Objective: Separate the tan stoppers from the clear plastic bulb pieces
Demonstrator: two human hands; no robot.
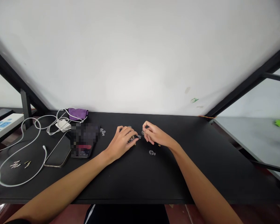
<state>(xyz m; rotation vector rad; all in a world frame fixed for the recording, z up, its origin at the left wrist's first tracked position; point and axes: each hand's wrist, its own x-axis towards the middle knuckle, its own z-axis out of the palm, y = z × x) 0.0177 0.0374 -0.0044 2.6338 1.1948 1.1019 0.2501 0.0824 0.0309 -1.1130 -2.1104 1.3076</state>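
Note:
My left hand (121, 141) is curved over a small pile of clear and tan pieces (131, 139), which it partly hides. Between its thumb and index fingertips is a small greyish clear plastic piece (138, 136). Just to the right, my right hand (155, 133) is closed in a pinch on a small clear round piece (142, 132), mostly covered by the fingers. A clear plastic piece with a round head and short stem (152, 152) lies on the black table in front of the right hand. A small tan bit (159, 145) shows under that hand's edge.
Left of my hands lie more clear pieces (103, 132), a lit phone (84, 149) and a dark phone (58, 152). White cable (25, 183), a charger (63, 124), a purple pouch (77, 114), small metallic bits (16, 164) and a power strip (4, 126) sit farther left.

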